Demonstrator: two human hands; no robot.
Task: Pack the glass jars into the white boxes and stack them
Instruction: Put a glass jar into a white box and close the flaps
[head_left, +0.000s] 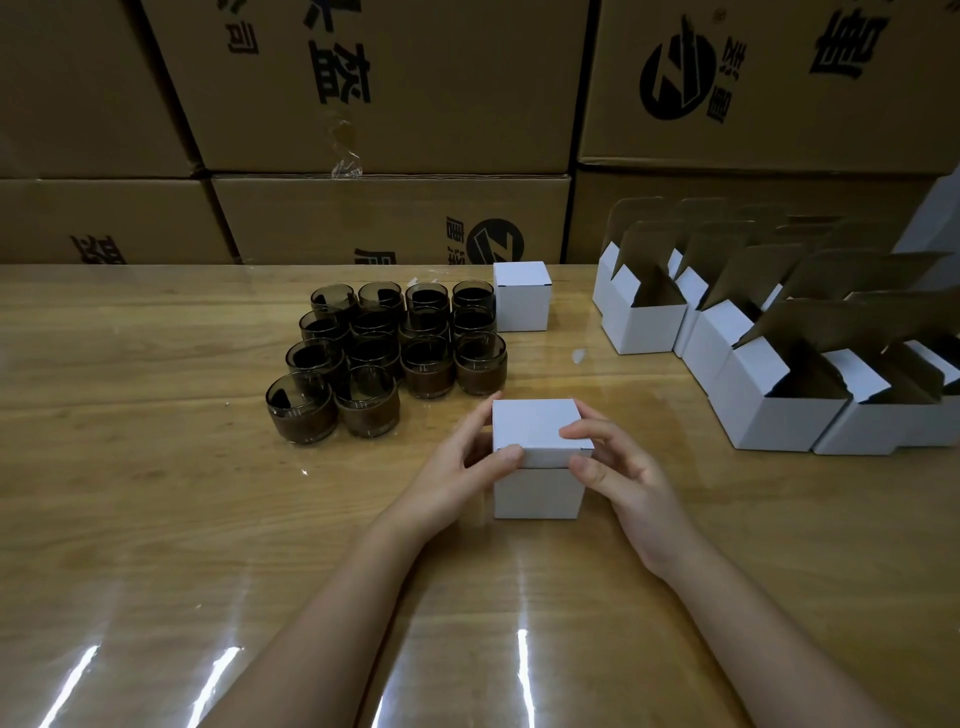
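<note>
Midway across the glossy wooden surface (156, 519) stands the small white cardboard box (535, 488); my left hand (462, 467) and right hand (618, 467) curl round its lid, tucking it shut. Next, probably: stack it by the far-edge white box (522, 301).

We face a glossy wooden counter (156, 519) streaked with reflected light. Behind it we see stacked brown cartons (447, 119) printed with black characters and a round logo (675, 78), one trailing loose clear tape (345, 153).
</note>
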